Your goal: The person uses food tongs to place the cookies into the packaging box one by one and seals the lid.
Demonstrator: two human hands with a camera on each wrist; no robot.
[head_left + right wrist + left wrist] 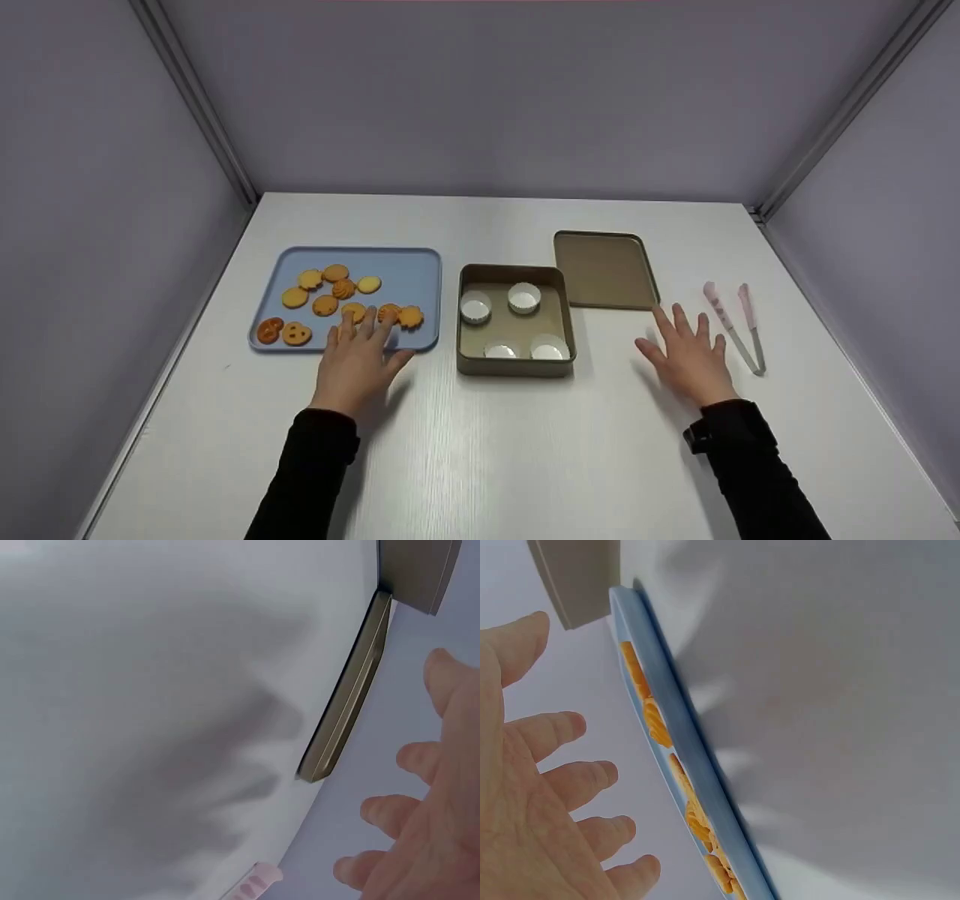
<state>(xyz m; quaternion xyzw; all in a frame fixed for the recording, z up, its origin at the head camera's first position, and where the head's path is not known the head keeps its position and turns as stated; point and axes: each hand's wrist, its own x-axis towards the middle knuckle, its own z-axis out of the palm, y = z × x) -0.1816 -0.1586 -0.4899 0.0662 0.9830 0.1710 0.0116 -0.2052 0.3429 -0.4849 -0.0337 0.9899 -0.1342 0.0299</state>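
My left hand (pixel 355 369) hovers with spread fingers over the front edge of a blue tray (pixel 401 266), holding nothing; the left wrist view shows a gap between it and the tray. Several cookies (pixel 325 305) of different shapes lie on that tray, some partly covered by my fingers. Right of the tray stands an open gold tin (pixel 517 367) with several white paper cups (pixel 523 298) inside. My right hand (pixel 688 364), fingers spread and holding nothing, is above the table between the tin and a pair of tongs (pixel 739 337) with pink marbled tips.
The tin's lid (pixel 606 270) lies flat behind the tin, to its right. Everything stands on a white table (pixel 480 465). Grey panels (pixel 480 105) rise at the back and on both sides.
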